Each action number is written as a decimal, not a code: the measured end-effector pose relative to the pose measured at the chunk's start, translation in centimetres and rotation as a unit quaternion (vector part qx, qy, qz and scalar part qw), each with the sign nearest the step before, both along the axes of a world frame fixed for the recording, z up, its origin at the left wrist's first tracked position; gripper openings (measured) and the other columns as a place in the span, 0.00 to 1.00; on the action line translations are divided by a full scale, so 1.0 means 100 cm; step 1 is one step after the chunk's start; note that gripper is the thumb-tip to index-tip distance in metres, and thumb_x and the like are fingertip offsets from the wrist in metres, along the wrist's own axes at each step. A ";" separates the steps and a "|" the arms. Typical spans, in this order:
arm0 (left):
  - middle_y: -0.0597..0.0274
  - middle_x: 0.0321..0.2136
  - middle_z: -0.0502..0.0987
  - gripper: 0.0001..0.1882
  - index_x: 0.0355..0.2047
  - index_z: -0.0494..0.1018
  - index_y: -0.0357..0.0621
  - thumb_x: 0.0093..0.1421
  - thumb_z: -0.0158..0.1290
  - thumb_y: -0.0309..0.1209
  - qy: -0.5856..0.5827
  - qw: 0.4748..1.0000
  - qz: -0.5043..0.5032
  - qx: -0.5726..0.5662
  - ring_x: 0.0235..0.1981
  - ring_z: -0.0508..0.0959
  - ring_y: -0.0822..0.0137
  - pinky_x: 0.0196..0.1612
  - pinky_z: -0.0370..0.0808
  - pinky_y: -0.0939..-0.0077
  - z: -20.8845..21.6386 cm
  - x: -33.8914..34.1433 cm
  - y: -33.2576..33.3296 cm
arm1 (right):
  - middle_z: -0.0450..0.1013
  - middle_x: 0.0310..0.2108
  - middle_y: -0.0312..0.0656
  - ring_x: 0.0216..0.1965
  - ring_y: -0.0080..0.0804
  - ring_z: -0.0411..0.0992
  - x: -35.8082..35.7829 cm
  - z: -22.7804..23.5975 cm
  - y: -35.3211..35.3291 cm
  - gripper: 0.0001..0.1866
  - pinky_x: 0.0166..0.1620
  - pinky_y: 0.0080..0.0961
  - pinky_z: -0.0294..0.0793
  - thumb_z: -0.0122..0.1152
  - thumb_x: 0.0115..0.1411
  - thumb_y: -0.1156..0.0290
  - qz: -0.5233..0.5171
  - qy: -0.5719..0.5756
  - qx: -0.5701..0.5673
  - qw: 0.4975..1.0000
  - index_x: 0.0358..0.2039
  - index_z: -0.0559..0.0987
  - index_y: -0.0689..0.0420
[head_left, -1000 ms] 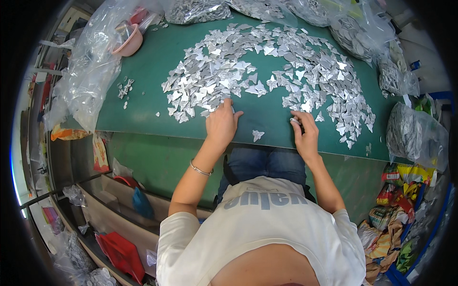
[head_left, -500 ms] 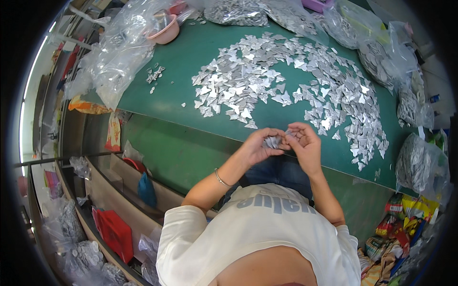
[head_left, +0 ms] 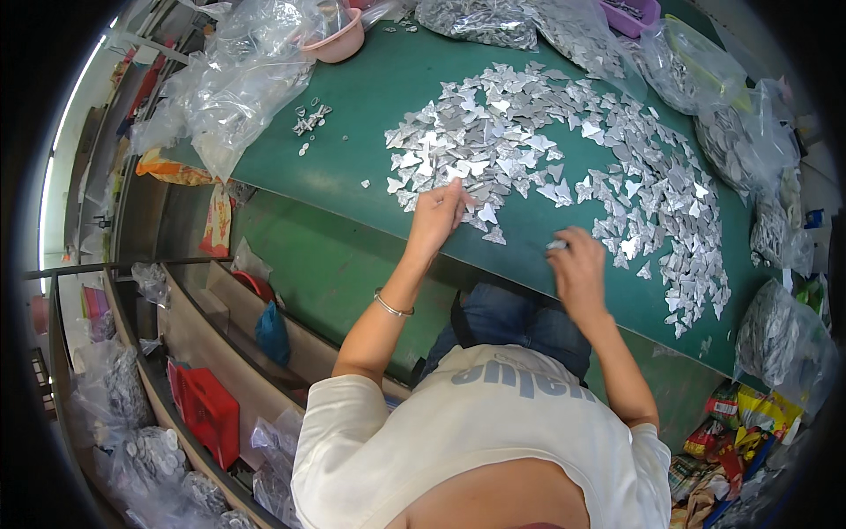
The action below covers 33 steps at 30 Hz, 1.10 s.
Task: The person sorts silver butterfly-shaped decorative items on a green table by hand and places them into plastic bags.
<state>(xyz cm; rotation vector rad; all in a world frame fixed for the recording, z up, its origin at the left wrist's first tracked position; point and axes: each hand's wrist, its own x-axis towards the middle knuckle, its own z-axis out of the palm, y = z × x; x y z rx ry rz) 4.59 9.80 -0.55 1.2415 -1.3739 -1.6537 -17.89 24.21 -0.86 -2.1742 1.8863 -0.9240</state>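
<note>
A wide heap of flat silver metal pieces (head_left: 480,128), with pointed, wing-like outlines, is spread over the green tabletop (head_left: 344,172). My left hand (head_left: 436,216) is at the heap's near left edge, its fingers bent together on the pieces; what they pinch, if anything, is hidden. My right hand (head_left: 579,269) hovers by the table's near edge, in the gap before the right-hand part of the heap (head_left: 674,220). Its fingers are closed on a small silver metal piece (head_left: 557,245), or a few stacked; the rest is covered by the fingers.
Clear plastic bags of metal parts (head_left: 476,22) line the table's far and right sides. At the far left are a pink bowl (head_left: 339,42) and crumpled plastic bags (head_left: 233,101). Small loose bits (head_left: 311,119) lie nearby. Below left stand shelves with a red bin (head_left: 210,414).
My hands were together at the table's near edge, holding silver pieces. They have parted: the left has reached forward to the heap, the right has moved slightly right. The view has shifted a little.
</note>
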 end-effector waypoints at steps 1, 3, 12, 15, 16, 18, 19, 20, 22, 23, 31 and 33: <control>0.63 0.12 0.69 0.18 0.28 0.75 0.37 0.62 0.47 0.41 -0.096 0.991 0.006 -0.098 0.12 0.65 0.73 0.15 0.60 0.79 0.001 -0.002 -0.001 | 0.68 0.44 0.45 0.52 0.47 0.63 -0.009 -0.001 -0.002 0.10 0.52 0.41 0.60 0.60 0.48 0.78 -0.043 0.023 -0.011 0.999 0.33 0.75 0.58; 0.59 0.14 0.71 0.11 0.32 0.76 0.40 0.60 0.51 0.35 -0.281 0.916 0.018 -0.287 0.13 0.68 0.67 0.17 0.64 0.75 0.005 -0.007 -0.004 | 0.68 0.45 0.45 0.53 0.47 0.63 -0.020 -0.004 -0.008 0.11 0.53 0.40 0.60 0.57 0.50 0.79 -0.081 0.018 -0.018 0.996 0.36 0.76 0.58; 0.55 0.25 0.76 0.06 0.31 0.76 0.44 0.54 0.52 0.29 -0.362 0.851 -0.035 -0.378 0.25 0.77 0.51 0.28 0.73 0.61 0.008 -0.017 -0.012 | 0.62 0.57 0.41 0.61 0.41 0.55 0.030 0.001 -0.093 0.21 0.61 0.43 0.54 0.54 0.55 0.76 0.105 0.067 0.024 0.992 0.51 0.70 0.57; 0.56 0.24 0.75 0.05 0.31 0.75 0.43 0.54 0.53 0.28 -0.324 0.868 0.025 -0.376 0.24 0.76 0.52 0.27 0.73 0.63 0.011 -0.023 -0.005 | 0.60 0.58 0.39 0.63 0.41 0.52 0.015 0.009 -0.073 0.20 0.62 0.44 0.52 0.54 0.55 0.74 0.105 0.139 0.089 0.981 0.50 0.70 0.57; 0.56 0.25 0.75 0.05 0.31 0.75 0.43 0.53 0.54 0.27 -0.301 0.870 0.018 -0.391 0.24 0.76 0.53 0.26 0.73 0.64 0.011 -0.026 0.005 | 0.62 0.57 0.40 0.62 0.41 0.54 0.009 0.014 -0.064 0.19 0.61 0.43 0.53 0.54 0.55 0.75 0.108 0.133 0.092 0.981 0.49 0.71 0.57; 0.57 0.26 0.74 0.06 0.33 0.74 0.43 0.53 0.54 0.25 -0.256 0.868 -0.015 -0.426 0.24 0.76 0.55 0.25 0.72 0.66 0.009 -0.040 0.032 | 0.64 0.56 0.40 0.61 0.42 0.57 -0.007 0.020 -0.048 0.16 0.60 0.42 0.56 0.54 0.55 0.76 0.113 0.120 0.101 0.981 0.46 0.73 0.58; 0.58 0.27 0.73 0.07 0.33 0.73 0.43 0.52 0.54 0.24 -0.233 0.862 -0.041 -0.448 0.24 0.76 0.56 0.24 0.72 0.67 0.010 -0.050 0.046 | 0.66 0.54 0.41 0.59 0.42 0.59 -0.018 0.018 -0.044 0.15 0.59 0.41 0.57 0.53 0.55 0.78 0.103 0.076 0.081 0.988 0.44 0.74 0.59; 0.58 0.29 0.72 0.08 0.34 0.72 0.43 0.52 0.54 0.23 -0.232 0.870 -0.067 -0.429 0.28 0.75 0.57 0.26 0.72 0.67 0.006 -0.060 0.056 | 0.68 0.52 0.42 0.58 0.43 0.61 -0.029 0.015 -0.041 0.13 0.57 0.41 0.59 0.53 0.55 0.79 0.092 0.030 0.061 0.993 0.42 0.75 0.59; 0.57 0.32 0.70 0.09 0.35 0.72 0.42 0.51 0.54 0.23 -0.220 0.874 -0.105 -0.420 0.34 0.74 0.56 0.32 0.71 0.67 -0.007 -0.077 0.066 | 0.73 0.45 0.44 0.53 0.45 0.67 -0.036 0.014 -0.035 0.11 0.54 0.38 0.63 0.51 0.54 0.84 0.021 -0.049 0.041 0.998 0.37 0.77 0.62; 0.56 0.34 0.70 0.10 0.35 0.72 0.42 0.51 0.54 0.23 -0.209 0.871 -0.118 -0.430 0.37 0.73 0.55 0.35 0.70 0.66 -0.014 -0.085 0.066 | 0.73 0.45 0.45 0.53 0.45 0.67 -0.037 0.014 -0.033 0.12 0.54 0.37 0.63 0.50 0.55 0.83 0.005 -0.071 0.050 0.996 0.38 0.77 0.62; 0.52 0.43 0.69 0.13 0.40 0.70 0.39 0.52 0.51 0.21 -0.136 0.888 -0.049 -0.437 0.46 0.68 0.51 0.51 0.61 0.59 -0.007 -0.084 0.063 | 0.67 0.53 0.45 0.58 0.44 0.61 -0.022 0.015 -0.033 0.19 0.58 0.37 0.60 0.53 0.57 0.76 0.039 -0.118 0.090 0.988 0.50 0.71 0.60; 0.52 0.44 0.69 0.15 0.42 0.69 0.40 0.52 0.51 0.21 -0.200 0.876 0.015 -0.438 0.49 0.67 0.52 0.51 0.60 0.58 -0.008 -0.067 0.036 | 0.66 0.54 0.45 0.59 0.45 0.60 -0.011 0.023 -0.039 0.20 0.58 0.38 0.60 0.56 0.56 0.73 0.062 -0.080 0.073 0.992 0.50 0.71 0.60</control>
